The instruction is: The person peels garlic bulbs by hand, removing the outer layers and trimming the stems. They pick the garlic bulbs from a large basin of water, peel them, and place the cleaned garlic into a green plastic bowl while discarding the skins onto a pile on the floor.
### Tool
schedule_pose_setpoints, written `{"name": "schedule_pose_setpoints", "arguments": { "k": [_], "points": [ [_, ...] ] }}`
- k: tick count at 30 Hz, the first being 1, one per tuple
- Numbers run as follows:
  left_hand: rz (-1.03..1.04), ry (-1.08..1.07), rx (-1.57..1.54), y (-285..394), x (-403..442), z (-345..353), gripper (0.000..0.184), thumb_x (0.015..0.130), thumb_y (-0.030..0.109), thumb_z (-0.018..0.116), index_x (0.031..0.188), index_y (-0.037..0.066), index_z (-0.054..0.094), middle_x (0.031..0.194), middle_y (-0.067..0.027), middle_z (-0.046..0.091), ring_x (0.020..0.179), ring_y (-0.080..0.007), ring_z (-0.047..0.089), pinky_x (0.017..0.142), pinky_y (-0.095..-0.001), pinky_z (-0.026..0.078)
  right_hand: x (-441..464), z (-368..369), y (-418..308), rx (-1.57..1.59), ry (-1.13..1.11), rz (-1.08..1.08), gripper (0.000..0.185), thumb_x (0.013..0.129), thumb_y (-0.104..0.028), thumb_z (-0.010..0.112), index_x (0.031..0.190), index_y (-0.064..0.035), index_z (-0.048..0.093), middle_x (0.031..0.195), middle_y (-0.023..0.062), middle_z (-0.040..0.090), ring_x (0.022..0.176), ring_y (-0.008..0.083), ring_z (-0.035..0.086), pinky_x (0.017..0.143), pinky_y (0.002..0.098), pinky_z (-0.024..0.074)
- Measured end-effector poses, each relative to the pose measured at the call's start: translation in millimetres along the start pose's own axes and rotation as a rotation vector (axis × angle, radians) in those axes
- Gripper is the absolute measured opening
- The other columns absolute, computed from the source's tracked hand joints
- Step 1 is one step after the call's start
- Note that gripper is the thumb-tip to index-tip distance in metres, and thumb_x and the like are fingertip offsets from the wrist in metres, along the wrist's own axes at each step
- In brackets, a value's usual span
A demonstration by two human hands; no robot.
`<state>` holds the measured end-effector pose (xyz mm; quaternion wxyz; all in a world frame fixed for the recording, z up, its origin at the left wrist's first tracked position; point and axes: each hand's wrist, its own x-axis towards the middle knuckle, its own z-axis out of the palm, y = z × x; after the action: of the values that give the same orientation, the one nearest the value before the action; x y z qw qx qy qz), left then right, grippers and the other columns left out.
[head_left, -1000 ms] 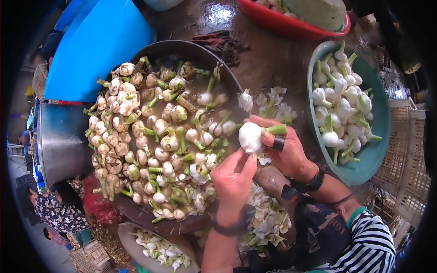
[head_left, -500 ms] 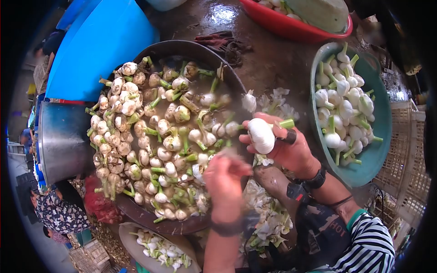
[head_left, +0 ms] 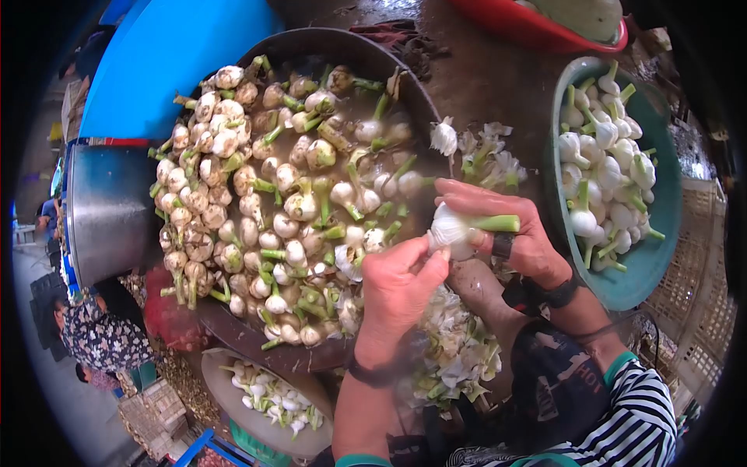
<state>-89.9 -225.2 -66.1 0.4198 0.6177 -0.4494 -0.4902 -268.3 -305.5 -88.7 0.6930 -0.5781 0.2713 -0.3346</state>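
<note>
My right hand (head_left: 523,227) is wrapped around a white garlic bulb (head_left: 453,226), whose cut green stem points right. My left hand (head_left: 401,284) is closed, thumb and fingertips pinching the bulb's outer skin at its near left side. Below and left of both hands, a large dark round tub (head_left: 292,359) holds murky water and many soil-stained garlic bulbs (head_left: 299,206). Loose peeled garlic skins (head_left: 459,342) lie in a heap under my hands, beside my bare knee.
At right, a green basin (head_left: 572,257) holds clean white bulbs. A red basin (head_left: 537,33) stands at the top. A pale bowl (head_left: 222,389) of small trimmed garlic sits at lower left. Left are a metal pot (head_left: 109,218), a blue sheet (head_left: 179,78) and a person (head_left: 105,342).
My left hand has come up and right from over the tub to pinch the bulb. The bulb has turned in my right hand, and the whole view has shifted slightly.
</note>
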Motion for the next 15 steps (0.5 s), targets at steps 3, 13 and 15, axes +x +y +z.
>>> {"name": "schedule_pose_setpoints", "arguments": {
  "k": [3,13,15],
  "points": [
    [-0.006,-0.021,0.027,-6,-10,-2,0.015,0.084,0.004,0.059,0.091,-0.006,0.066,0.074,-0.0087,0.068,0.063,-0.0082,0.061,0.058,-0.0207,0.050,-4,2,-1,0.129,-0.021,0.073,0.041,0.078,-0.010,0.066,0.119,-0.0059,0.061,0.132,0.0143,0.051,0.122,0.0238,0.047,0.102,0.0356,0.0352],
    [-0.150,-0.115,-0.042,-32,-52,19,0.029,0.086,0.010,0.055,0.110,-0.006,0.053,0.087,-0.0162,0.064,0.067,-0.0213,0.063,0.060,-0.0322,0.053,-15,-44,-35,0.429,0.239,-0.124,0.074,0.074,-0.040,0.072,0.128,0.0019,0.043,0.128,0.0246,0.047,0.112,0.0385,0.053,0.086,0.0419,0.0520],
    [0.105,-0.267,0.397,-47,-74,39,0.040,0.085,0.013,0.058,0.117,-0.006,0.046,0.091,-0.0220,0.063,0.070,-0.0313,0.064,0.062,-0.0392,0.053,-20,-87,-42,0.158,0.470,-0.115,0.062,0.079,-0.019,0.069,0.133,-0.0010,0.041,0.134,0.0204,0.044,0.121,0.0372,0.046,0.096,0.0415,0.0448]
  ]
}}
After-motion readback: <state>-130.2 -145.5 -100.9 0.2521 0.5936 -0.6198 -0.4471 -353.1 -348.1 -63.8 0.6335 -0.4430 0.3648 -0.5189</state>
